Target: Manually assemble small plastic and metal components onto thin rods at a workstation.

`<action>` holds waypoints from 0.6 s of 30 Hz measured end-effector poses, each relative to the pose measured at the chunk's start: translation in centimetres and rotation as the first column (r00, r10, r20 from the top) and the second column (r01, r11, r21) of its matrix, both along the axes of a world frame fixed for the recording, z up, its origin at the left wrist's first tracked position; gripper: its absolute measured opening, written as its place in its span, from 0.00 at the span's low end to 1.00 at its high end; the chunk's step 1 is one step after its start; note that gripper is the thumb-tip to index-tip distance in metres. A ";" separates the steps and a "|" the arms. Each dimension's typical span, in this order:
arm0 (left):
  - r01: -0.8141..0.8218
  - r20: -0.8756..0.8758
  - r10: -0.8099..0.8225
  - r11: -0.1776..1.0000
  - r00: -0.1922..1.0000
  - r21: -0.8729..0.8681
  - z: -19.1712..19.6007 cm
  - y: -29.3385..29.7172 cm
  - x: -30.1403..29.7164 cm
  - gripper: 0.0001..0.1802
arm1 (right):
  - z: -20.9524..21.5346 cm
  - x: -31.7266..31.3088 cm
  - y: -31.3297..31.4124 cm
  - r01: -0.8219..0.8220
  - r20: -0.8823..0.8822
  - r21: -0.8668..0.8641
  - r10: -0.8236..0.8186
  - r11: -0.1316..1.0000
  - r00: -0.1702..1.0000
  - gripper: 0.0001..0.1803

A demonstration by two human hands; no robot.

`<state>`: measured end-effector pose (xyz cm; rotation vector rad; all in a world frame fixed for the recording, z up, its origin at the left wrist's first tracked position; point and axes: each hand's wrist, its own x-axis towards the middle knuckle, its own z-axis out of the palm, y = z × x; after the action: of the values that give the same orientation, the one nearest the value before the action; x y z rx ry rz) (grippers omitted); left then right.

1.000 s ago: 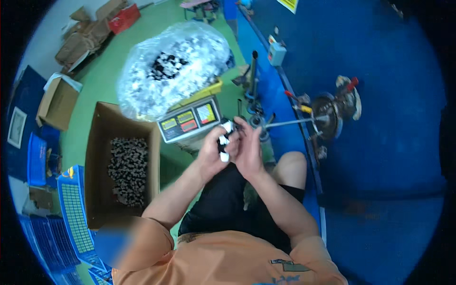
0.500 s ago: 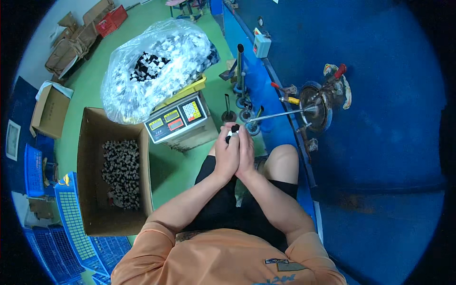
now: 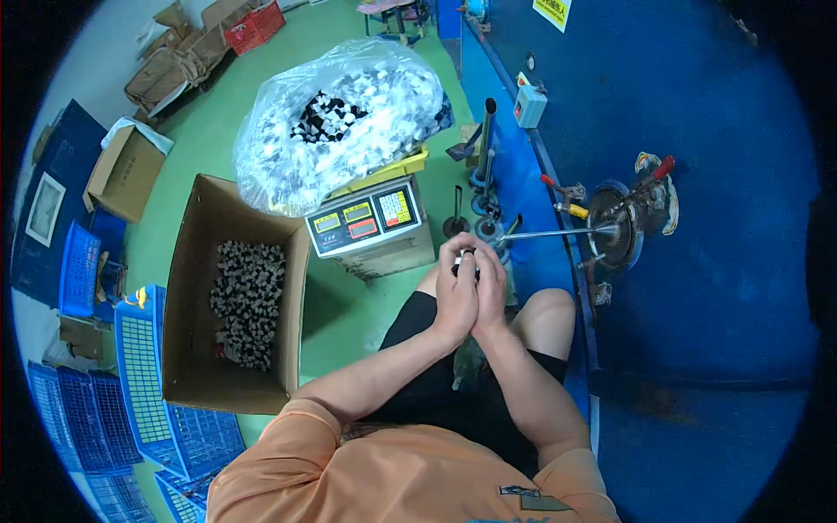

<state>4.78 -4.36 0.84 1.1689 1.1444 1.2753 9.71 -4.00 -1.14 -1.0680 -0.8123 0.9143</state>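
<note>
My left hand (image 3: 454, 301) and my right hand (image 3: 491, 292) are cupped against each other above my lap. Between the curled fingers, small black-and-white pieces (image 3: 466, 260) peek out; most of what is held is hidden. Just beyond the fingertips ends a long metal rod (image 3: 549, 233), reaching from the round metal fixture (image 3: 613, 228) on the blue machine. To the left, a clear plastic bag (image 3: 270, 148) bulges with similar black and white pieces. Lower left, an open cardboard box (image 3: 187, 322) contains many dark and grey pieces (image 3: 248, 301).
A digital scale (image 3: 362, 218) with a yellow tray (image 3: 384, 173) stands beneath the bag. Blue machine panels (image 3: 697, 288) rise along my right, with a grey switch box (image 3: 530, 106). Upright metal tubes (image 3: 486, 144) stand ahead. Blue plastic baskets (image 3: 144, 383) are at the far left.
The whole view has shifted, putting the surroundings farther right in the picture. My hands stay together, and their fingers now curl further over the small pieces.
</note>
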 end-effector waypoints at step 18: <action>-0.010 -0.209 0.099 0.920 0.973 0.392 -3.1 1.9 -0.7 0.20 | -0.1 0.0 -1.1 -0.221 -0.385 -0.049 0.186 0.974 0.904 0.12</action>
<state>4.12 -2.47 -2.27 1.6199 1.1202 1.4874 9.66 -5.07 -1.28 -0.8546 -0.5669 1.3014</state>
